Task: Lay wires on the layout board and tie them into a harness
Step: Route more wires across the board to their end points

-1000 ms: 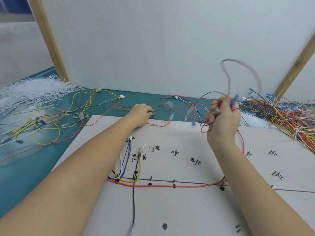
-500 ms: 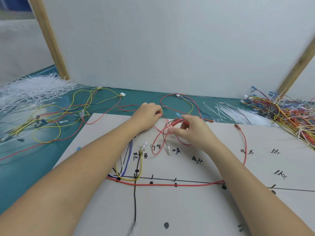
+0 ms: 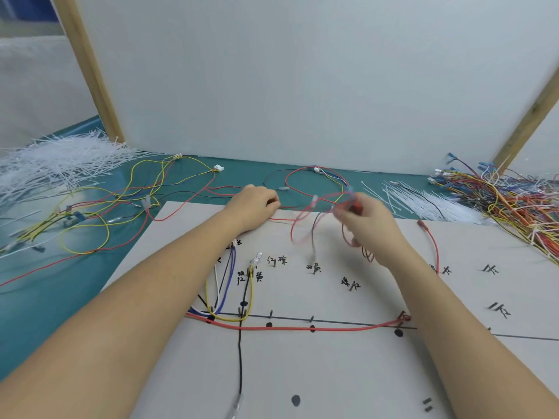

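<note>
The white layout board (image 3: 332,373) carries drawn black lines, pegs and handwritten labels. Laid on it are a long red wire (image 3: 302,329), a yellow loop (image 3: 230,317), blue and white wires (image 3: 225,285) and a black wire (image 3: 240,358). At the board's far edge my left hand (image 3: 255,207) is curled and pinches a thin wire. My right hand (image 3: 367,222) is raised just above the board and grips a blurred bunch of red and dark wires (image 3: 314,222) with clear-sleeved ends; their loops hang toward the board.
Loose yellow, red and black wires (image 3: 99,213) sprawl on the teal table at left. White cable ties are piled far left (image 3: 54,164) and behind the board at right (image 3: 423,204). A thick heap of coloured wires (image 3: 520,201) fills the right edge. A white wall panel stands behind.
My right hand came down from mid-air with its wire bunch toward my left hand, then lifted slightly and moved right. My left hand stayed at the board's far edge.
</note>
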Demonstrator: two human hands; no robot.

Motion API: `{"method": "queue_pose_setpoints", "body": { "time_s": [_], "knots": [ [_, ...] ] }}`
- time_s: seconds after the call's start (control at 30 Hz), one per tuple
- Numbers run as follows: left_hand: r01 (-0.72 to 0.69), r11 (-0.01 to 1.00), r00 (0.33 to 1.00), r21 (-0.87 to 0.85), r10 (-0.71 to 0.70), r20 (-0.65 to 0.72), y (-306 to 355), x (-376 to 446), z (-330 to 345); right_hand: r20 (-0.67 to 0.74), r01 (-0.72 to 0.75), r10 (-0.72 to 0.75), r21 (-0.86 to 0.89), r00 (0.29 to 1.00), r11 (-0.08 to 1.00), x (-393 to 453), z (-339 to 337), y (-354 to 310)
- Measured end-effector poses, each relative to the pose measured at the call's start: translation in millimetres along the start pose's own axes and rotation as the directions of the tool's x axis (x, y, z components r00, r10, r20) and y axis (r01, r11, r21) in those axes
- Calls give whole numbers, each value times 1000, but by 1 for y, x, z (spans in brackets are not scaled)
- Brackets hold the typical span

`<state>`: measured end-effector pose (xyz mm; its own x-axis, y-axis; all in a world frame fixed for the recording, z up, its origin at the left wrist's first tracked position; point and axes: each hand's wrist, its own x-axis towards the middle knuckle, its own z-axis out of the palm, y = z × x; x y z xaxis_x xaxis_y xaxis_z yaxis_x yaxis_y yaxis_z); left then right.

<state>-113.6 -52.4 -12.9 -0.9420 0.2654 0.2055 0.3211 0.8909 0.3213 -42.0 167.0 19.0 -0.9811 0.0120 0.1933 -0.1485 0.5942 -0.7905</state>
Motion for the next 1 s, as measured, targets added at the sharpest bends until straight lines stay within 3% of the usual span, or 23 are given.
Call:
{"method": "queue_pose_setpoints", "body": {
  "time_s": [0.1, 0.23, 0.33, 0.4, 0.47, 0.63, 0.67, 0.77, 0.83, 0.9, 0.93, 1.0],
  "knots": [
    [57, 998, 997, 8, -56, -46, -3, 2, 3, -214, 6, 110, 476, 971, 879, 4, -14, -4],
    [128, 989, 990, 78, -124, -64, -4, 8, 6, -366, 148, 144, 660, 919, 736, 4, -22, -6],
    [306, 951, 950, 34, -303, -69, -14, 12, 5, -417, 201, 223, 757, 881, 622, 4, -27, -9],
    [363, 932, 926, 3, -360, -113, -22, 12, 2, -427, 221, 247, 786, 870, 578, 6, -32, -9],
    [359, 931, 920, -66, -365, -144, -25, 13, -3, -418, 205, 237, 772, 877, 602, 7, -31, -8],
    [417, 804, 867, -423, -492, -83, -4, 18, -27, -411, 171, 239, 743, 880, 647, 8, -25, -7],
    [419, 812, 868, -405, -489, -83, 3, 17, -32, -411, 162, 265, 754, 872, 636, 9, -27, -6],
    [359, 927, 921, -105, -370, -121, 26, 2, -36, -413, 161, 348, 806, 842, 569, 9, -31, -4],
    [331, 935, 943, -127, -327, 54, 39, -9, -33, -420, 198, 369, 839, 829, 507, 8, -34, -6],
    [375, 893, 902, -250, -290, 319, 50, -16, -28, -417, 241, 359, 864, 835, 443, 8, -36, -8],
    [368, 888, 898, -275, -263, 353, 53, -13, -25, -408, 248, 349, 872, 844, 421, 8, -36, -8],
    [333, 893, 924, -302, -246, 291, 55, -5, -24, -375, 221, 324, 878, 868, 425, 8, -35, -6]
  ]
}}
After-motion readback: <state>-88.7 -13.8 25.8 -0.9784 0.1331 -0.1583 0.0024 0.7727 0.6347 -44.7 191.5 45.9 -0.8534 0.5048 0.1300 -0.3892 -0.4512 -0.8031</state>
